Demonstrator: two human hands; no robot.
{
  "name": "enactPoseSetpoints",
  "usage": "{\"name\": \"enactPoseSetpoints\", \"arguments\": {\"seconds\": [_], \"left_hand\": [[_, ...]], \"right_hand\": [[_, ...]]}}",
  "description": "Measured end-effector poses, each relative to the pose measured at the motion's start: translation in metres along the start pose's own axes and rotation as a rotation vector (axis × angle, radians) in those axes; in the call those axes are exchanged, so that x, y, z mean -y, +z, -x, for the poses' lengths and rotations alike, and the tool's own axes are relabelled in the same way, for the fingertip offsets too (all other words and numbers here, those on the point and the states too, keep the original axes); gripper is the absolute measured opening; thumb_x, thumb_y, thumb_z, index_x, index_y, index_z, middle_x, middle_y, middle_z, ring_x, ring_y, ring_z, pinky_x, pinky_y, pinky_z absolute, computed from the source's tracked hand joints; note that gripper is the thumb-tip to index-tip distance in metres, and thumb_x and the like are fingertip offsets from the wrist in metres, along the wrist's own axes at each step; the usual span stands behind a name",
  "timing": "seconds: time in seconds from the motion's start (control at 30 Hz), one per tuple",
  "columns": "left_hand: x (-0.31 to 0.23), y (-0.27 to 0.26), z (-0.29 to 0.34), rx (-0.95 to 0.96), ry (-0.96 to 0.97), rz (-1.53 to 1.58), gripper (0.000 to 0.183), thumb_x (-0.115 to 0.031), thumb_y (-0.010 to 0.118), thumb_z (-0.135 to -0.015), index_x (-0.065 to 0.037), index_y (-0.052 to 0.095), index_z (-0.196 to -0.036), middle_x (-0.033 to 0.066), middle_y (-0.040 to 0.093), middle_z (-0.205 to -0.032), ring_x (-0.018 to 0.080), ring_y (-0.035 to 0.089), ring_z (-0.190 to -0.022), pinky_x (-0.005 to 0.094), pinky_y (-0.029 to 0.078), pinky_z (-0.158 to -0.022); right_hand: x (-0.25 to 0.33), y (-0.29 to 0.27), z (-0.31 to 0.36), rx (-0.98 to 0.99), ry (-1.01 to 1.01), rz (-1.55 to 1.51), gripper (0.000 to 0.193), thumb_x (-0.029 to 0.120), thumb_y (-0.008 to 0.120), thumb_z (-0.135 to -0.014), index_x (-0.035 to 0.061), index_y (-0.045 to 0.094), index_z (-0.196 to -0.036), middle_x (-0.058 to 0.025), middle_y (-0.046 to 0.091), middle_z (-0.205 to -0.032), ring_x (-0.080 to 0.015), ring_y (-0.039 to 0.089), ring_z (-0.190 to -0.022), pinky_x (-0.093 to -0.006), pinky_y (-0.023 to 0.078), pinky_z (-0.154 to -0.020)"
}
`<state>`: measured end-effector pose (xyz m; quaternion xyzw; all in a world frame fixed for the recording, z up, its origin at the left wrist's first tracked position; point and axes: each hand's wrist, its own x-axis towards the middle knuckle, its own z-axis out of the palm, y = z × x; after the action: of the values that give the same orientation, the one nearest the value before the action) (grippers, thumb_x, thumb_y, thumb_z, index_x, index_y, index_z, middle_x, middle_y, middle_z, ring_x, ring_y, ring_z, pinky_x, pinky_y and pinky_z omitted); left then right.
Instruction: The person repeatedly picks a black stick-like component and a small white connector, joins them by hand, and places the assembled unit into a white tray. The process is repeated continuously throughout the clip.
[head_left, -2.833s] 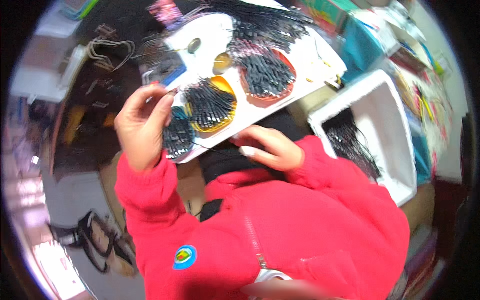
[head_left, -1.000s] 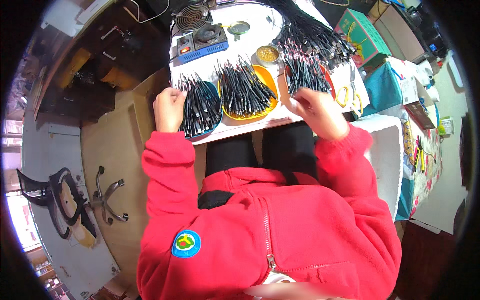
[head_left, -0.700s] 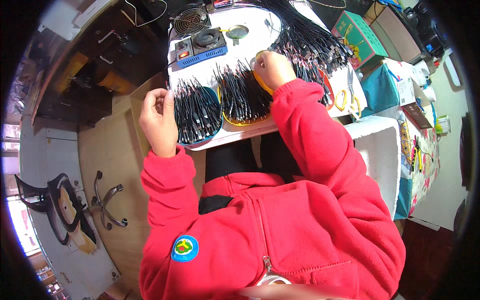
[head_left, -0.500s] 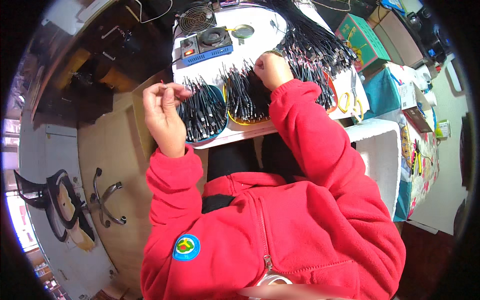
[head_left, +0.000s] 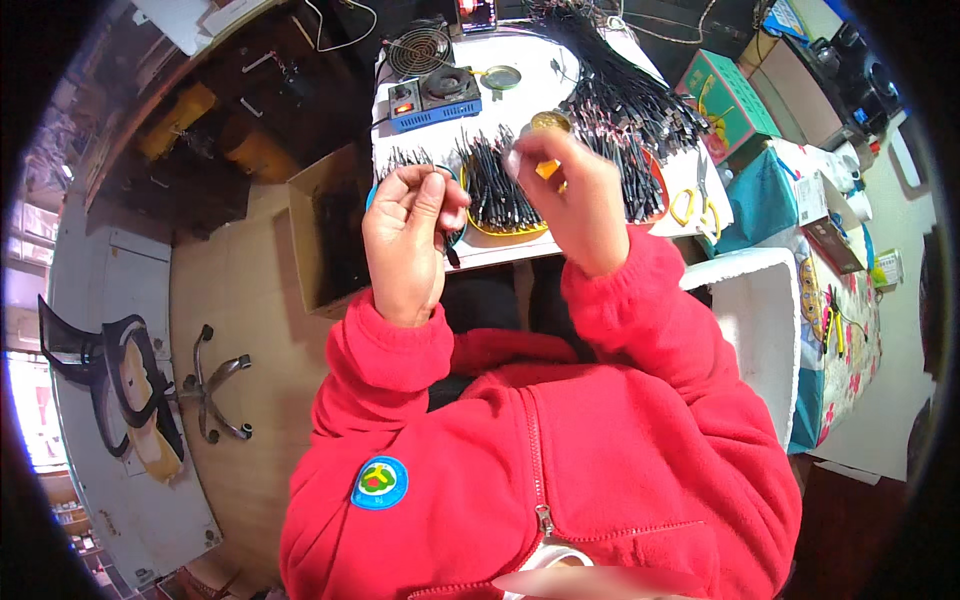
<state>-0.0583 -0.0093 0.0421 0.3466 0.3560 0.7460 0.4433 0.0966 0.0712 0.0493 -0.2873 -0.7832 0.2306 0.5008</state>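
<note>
My left hand (head_left: 405, 240) is closed in front of the left container, thumb pressed against the fingers. A short black cable (head_left: 451, 256) shows below its fingertips. To its right, my right hand (head_left: 578, 195) is raised above the table edge, thumb and forefinger curled together. Its fingertips are blurred, so anything between them cannot be made out. Cut black cables (head_left: 497, 190) with bare reddish ends stand in a yellow container (head_left: 505, 232) between the hands. More of them fill an orange-red container (head_left: 660, 205) on the right. My left hand mostly hides the blue container (head_left: 372, 192).
Behind the hands are a blue solder pot (head_left: 436, 112), a fan (head_left: 418, 50), a small round dish (head_left: 502, 76) and a round tin (head_left: 550, 122). Long black cables (head_left: 630, 85) heap at the back right. Yellow-handled scissors (head_left: 697, 205) lie near a white foam box (head_left: 775, 265).
My left hand has moved right and closed, with a black cable now showing below it. My right hand has drawn back toward me from the cables, uncovering the round tin. The view has shifted slightly.
</note>
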Motion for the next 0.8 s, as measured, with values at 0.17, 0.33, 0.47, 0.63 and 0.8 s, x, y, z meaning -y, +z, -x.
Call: {"name": "enactPoseSetpoints", "arguments": {"seconds": [0.17, 0.33, 0.47, 0.63, 0.8], "left_hand": [[-0.006, 0.027, 0.033, 0.032, -0.022, -0.007, 0.009, -0.007, 0.058, -0.095, 0.0, 0.059, -0.1, 0.0155, 0.068, -0.105, 0.0197, 0.066, -0.093, 0.0319, 0.055, -0.08], [-0.012, 0.047, 0.058, 0.065, -0.069, 0.043, 0.007, -0.005, 0.061, -0.092, -0.004, 0.061, -0.099, 0.016, 0.067, -0.11, 0.0222, 0.064, -0.103, 0.0318, 0.054, -0.08], [-0.008, 0.057, 0.069, 0.071, -0.043, 0.064, 0.012, -0.003, 0.061, -0.092, 0.002, 0.062, -0.103, 0.0148, 0.067, -0.109, 0.0125, 0.063, -0.082, 0.0244, 0.054, -0.071], [-0.005, 0.061, 0.074, 0.093, -0.082, 0.048, 0.014, -0.002, 0.062, -0.091, 0.003, 0.063, -0.104, 0.0141, 0.067, -0.107, 0.013, 0.063, -0.083, 0.0258, 0.054, -0.073], [-0.008, 0.061, 0.076, 0.135, -0.074, 0.025, 0.013, -0.006, 0.061, -0.092, 0.003, 0.061, -0.102, 0.0112, 0.067, -0.098, 0.014, 0.063, -0.082, 0.0269, 0.054, -0.073]], "right_hand": [[0.04, -0.025, 0.043, 0.271, 0.339, -0.315, 0.011, 0.003, 0.064, -0.09, -0.0017, 0.062, -0.1, -0.0009, 0.063, -0.086, -0.0032, 0.057, -0.074, -0.0189, 0.047, -0.063], [0.052, -0.037, 0.064, 0.234, 0.309, -0.341, 0.011, 0.001, 0.063, -0.09, -0.001, 0.06, -0.1, -0.0013, 0.062, -0.086, -0.0031, 0.056, -0.075, -0.0192, 0.047, -0.064], [0.056, -0.041, 0.073, 0.212, 0.29, -0.371, 0.01, 0.0, 0.062, -0.09, -0.0013, 0.06, -0.1, -0.0016, 0.062, -0.086, -0.0029, 0.055, -0.076, -0.0193, 0.047, -0.064], [0.06, -0.048, 0.077, 0.161, 0.213, -0.387, 0.01, 0.003, 0.062, -0.091, -0.0015, 0.061, -0.1, -0.0011, 0.062, -0.083, -0.0049, 0.055, -0.075, -0.0214, 0.048, -0.065], [0.06, -0.069, 0.073, 0.225, 0.302, -0.334, 0.011, 0.009, 0.063, -0.093, -0.0019, 0.063, -0.095, -0.0017, 0.064, -0.083, -0.0061, 0.058, -0.076, -0.0214, 0.048, -0.066]]}}
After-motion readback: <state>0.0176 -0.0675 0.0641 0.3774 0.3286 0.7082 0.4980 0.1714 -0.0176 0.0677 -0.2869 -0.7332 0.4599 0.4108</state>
